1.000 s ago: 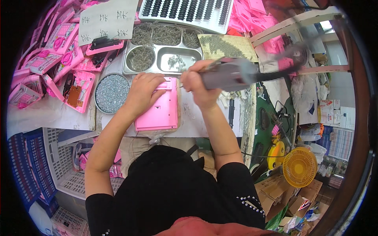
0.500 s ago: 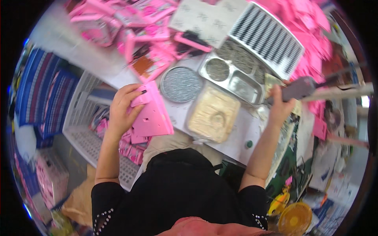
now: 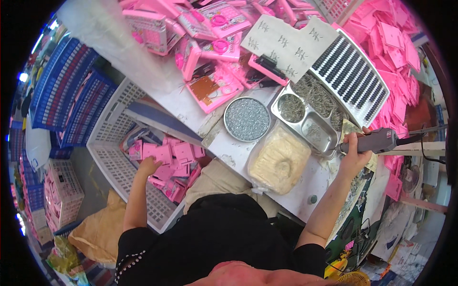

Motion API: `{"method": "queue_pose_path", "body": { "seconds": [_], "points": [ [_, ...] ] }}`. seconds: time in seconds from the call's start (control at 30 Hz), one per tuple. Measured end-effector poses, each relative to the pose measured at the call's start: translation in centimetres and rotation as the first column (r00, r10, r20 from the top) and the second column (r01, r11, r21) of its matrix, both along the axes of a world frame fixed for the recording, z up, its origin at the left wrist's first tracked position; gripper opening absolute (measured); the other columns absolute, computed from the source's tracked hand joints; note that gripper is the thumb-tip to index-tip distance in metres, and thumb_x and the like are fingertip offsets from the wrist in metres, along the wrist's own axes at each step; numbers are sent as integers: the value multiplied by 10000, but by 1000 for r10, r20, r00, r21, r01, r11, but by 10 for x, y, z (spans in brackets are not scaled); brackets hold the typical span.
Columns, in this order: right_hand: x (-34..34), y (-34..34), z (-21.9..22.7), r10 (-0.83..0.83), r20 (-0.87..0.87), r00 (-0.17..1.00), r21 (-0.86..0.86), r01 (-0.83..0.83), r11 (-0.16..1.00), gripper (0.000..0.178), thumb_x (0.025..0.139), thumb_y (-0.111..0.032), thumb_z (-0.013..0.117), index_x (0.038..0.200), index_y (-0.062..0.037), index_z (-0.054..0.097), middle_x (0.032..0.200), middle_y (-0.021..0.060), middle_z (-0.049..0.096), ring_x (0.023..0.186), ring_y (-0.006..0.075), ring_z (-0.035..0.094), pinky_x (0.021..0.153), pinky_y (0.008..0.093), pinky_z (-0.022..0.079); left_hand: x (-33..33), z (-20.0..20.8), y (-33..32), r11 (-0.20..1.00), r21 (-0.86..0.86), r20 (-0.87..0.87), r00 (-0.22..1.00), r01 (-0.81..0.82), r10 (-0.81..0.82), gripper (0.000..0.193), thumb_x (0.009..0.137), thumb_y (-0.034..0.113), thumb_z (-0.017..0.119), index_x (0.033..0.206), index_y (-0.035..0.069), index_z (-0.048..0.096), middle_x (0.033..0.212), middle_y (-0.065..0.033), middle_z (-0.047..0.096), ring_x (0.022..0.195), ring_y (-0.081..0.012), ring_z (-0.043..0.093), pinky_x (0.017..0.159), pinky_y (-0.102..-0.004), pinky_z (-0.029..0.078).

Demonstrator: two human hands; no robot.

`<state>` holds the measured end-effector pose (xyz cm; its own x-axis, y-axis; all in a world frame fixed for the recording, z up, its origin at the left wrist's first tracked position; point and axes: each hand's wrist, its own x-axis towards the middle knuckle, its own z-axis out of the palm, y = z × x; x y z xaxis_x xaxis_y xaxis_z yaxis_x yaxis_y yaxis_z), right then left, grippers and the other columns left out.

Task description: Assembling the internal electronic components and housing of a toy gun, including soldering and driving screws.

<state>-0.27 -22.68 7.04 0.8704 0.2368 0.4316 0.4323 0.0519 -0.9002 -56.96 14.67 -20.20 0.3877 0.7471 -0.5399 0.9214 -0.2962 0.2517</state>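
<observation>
My right hand [image 3: 354, 153] has its fingers wrapped round the grey driver [image 3: 378, 142] by the bench [image 3: 232, 160], probably so it's handy. Left hand's [image 3: 150, 166] down at the pink cases [image 3: 182, 152] inside the white crate [image 3: 106, 151]; can't tell if it's gripping.

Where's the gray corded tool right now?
In the head view, the gray tool is at right, in the right hand, beside the metal tray.

Pink on plastic cases [image 3: 183, 153], grey on hand tool [image 3: 377, 142], white grid on basket [image 3: 155, 202], black rows on silvery tray [image 3: 364, 121].
</observation>
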Motion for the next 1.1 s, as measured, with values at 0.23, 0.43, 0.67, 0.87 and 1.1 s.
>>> {"method": "queue_pose_path", "body": {
  "seconds": [0.23, 0.43, 0.67, 0.87, 1.1],
  "points": [
    [-4, 0, 4, -17, 69, 997, 22, 15, 1000, 656, 941, 44, 660, 1513, 26, 340, 1231, 137, 622, 1104, 188, 620, 967, 327, 497, 262, 252, -21, 866, 418, 626, 604, 276, -494, 229, 884, 228, 754, 956, 33, 659, 845, -133, 676, 756, -273, 668, 696, -377, 533],
    [-32, -28, 2, -178, 87, 980, -32, 181, 983, 703, 888, 38, 689, 1515, 27, 370, 1438, 159, 493, 1342, 259, 509, 1079, 410, 454, 305, 216, -15, 569, 664, 142, 665, 486, -733, 248, 818, 204, 776, 891, 28, 617, 944, -135, 614, 922, -333, 630, 787, -439, 511],
    [-86, -34, -30, 198, 58, 978, 89, -203, 975, 382, 973, -18, 600, 1346, 28, 533, 1149, 154, 666, 985, 206, 655, 834, 331, 534, 283, 292, 9, 899, 190, 735, 549, 394, -397, 213, 860, 158, 754, 970, 14, 642, 894, -98, 571, 842, -285, 577, 756, -368, 482],
    [-145, 47, -40, 793, -605, 69, 726, -362, 585, 706, 1097, -560, 356, 1547, -18, 400, 1389, 166, 611, 1197, 233, 642, 988, 358, 546, 275, 325, -106, 503, 408, 578, 211, 762, -788, 169, 866, 124, 724, 923, 30, 595, 954, -95, 576, 890, -284, 596, 755, -386, 513],
    [-125, -6, -79, 457, -647, 610, 169, -470, 866, 588, 1047, -360, 602, 1503, -19, 453, 1316, 148, 630, 1103, 237, 644, 950, 370, 530, 298, 233, -159, 197, 515, 476, -86, 834, -875, 155, 802, 117, 668, 921, 85, 573, 1046, -90, 574, 971, -278, 599, 771, -366, 560]
  ]
}}
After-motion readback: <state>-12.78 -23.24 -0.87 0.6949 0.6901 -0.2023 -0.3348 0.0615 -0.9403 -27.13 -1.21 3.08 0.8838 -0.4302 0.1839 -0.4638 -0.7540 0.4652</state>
